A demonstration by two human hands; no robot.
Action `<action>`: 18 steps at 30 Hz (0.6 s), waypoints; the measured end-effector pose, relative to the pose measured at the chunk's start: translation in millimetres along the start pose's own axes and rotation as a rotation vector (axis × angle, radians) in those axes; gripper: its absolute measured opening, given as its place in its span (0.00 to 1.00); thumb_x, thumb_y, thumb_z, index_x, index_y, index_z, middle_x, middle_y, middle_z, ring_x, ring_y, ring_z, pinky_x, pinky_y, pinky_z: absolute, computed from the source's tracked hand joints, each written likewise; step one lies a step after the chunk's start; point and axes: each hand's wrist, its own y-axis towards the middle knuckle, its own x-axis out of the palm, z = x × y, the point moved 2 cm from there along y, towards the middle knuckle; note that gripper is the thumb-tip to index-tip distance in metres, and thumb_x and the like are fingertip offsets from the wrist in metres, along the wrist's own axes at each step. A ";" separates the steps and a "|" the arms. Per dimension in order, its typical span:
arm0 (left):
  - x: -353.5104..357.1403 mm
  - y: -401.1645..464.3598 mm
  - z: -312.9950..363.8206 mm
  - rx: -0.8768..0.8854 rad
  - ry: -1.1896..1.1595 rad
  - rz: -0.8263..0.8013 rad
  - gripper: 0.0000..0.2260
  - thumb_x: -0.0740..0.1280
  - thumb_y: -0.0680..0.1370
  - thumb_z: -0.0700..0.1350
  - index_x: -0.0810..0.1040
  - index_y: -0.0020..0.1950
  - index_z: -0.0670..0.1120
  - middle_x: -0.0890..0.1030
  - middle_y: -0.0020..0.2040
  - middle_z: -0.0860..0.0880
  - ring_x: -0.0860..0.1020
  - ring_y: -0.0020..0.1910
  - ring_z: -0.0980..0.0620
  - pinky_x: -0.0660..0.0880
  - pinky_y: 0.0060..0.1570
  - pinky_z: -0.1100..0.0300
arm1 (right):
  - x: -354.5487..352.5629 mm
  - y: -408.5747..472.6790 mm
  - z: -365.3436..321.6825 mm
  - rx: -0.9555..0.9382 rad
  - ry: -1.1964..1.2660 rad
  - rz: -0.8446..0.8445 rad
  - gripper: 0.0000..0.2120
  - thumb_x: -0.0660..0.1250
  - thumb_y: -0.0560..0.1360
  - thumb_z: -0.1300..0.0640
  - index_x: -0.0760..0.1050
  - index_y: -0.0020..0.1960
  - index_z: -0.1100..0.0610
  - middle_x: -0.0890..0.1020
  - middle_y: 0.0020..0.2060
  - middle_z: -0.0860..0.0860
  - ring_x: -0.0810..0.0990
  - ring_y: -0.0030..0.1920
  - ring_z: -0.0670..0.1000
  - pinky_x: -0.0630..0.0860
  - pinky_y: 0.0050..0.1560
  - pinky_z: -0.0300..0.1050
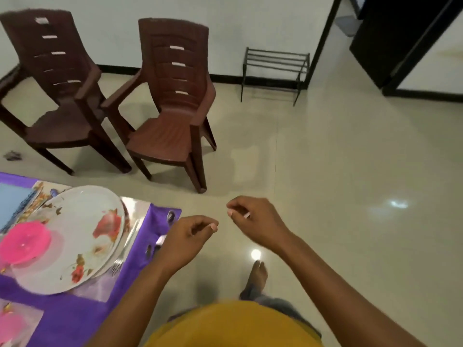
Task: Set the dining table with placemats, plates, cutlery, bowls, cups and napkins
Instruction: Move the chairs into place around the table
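A table with a purple cloth (82,314) fills the lower left. On it lies a shiny placemat (136,205) bearing a white floral plate (82,236). A pink bowl (23,242) sits upside down on the plate's left part. A fork (124,251) lies along the plate's right rim. My left hand (185,240) hovers just past the table's corner, fingers loosely curled, holding nothing. My right hand (253,219) hangs over the floor to its right, fingers also loosely curled and empty. Part of another placemat with something pink (15,321) shows at the bottom left.
Two brown plastic armchairs (172,108) (55,91) stand on the tiled floor beyond the table. A black metal rack (274,73) stands against the far wall. A dark doorway (400,38) is at the upper right. My bare foot (258,274) is on the floor below my hands.
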 end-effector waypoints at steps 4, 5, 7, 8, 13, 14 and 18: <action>12.6 64.6 18.2 -0.070 -0.047 0.089 0.05 0.71 0.81 0.48 0.87 0.53 0.56 0.87 0.48 0.61 0.84 0.49 0.59 0.81 0.52 0.57 | -43.2 67.3 20.3 -0.076 -0.046 -0.082 0.13 0.66 0.81 0.46 0.81 0.62 0.48 0.85 0.52 0.42 0.82 0.51 0.42 0.81 0.55 0.49; 12.5 78.1 21.2 -0.086 -0.058 0.108 0.05 0.72 0.81 0.48 0.87 0.53 0.55 0.87 0.48 0.60 0.85 0.49 0.59 0.81 0.53 0.55 | -52.1 82.2 23.1 -0.089 -0.048 -0.096 0.13 0.66 0.81 0.46 0.82 0.62 0.48 0.85 0.52 0.43 0.82 0.51 0.43 0.81 0.55 0.49; 12.2 108.1 28.6 -0.112 -0.066 0.139 0.05 0.72 0.81 0.49 0.88 0.54 0.54 0.87 0.49 0.60 0.85 0.50 0.58 0.82 0.55 0.54 | -69.6 115.3 28.2 -0.112 -0.045 -0.111 0.13 0.66 0.81 0.47 0.82 0.62 0.49 0.86 0.52 0.43 0.82 0.51 0.43 0.81 0.55 0.49; 11.4 121.8 32.6 -0.119 -0.055 0.153 0.05 0.72 0.81 0.50 0.88 0.54 0.55 0.87 0.49 0.60 0.85 0.50 0.58 0.82 0.55 0.55 | -77.0 129.7 29.1 -0.129 -0.048 -0.113 0.13 0.66 0.81 0.47 0.82 0.62 0.49 0.86 0.52 0.43 0.82 0.51 0.43 0.81 0.55 0.49; -1.7 199.2 43.8 -0.156 -0.054 0.222 0.07 0.71 0.81 0.52 0.87 0.56 0.56 0.86 0.51 0.60 0.84 0.52 0.59 0.80 0.56 0.59 | -101.1 218.8 35.7 -0.185 -0.100 -0.159 0.13 0.67 0.82 0.48 0.81 0.63 0.50 0.85 0.53 0.45 0.82 0.52 0.44 0.82 0.55 0.49; -6.7 217.8 45.5 -0.158 -0.068 0.226 0.07 0.71 0.81 0.52 0.87 0.57 0.56 0.86 0.51 0.60 0.83 0.53 0.59 0.80 0.57 0.59 | -105.1 241.0 35.2 -0.196 -0.113 -0.164 0.14 0.67 0.82 0.48 0.81 0.64 0.51 0.85 0.54 0.45 0.82 0.52 0.44 0.82 0.55 0.49; -29.7 286.8 46.7 -0.165 -0.121 0.226 0.08 0.70 0.81 0.53 0.87 0.57 0.55 0.87 0.51 0.57 0.85 0.53 0.56 0.81 0.59 0.55 | -116.9 319.1 32.2 -0.223 -0.148 -0.175 0.14 0.68 0.81 0.47 0.81 0.64 0.51 0.86 0.55 0.45 0.83 0.52 0.45 0.82 0.56 0.49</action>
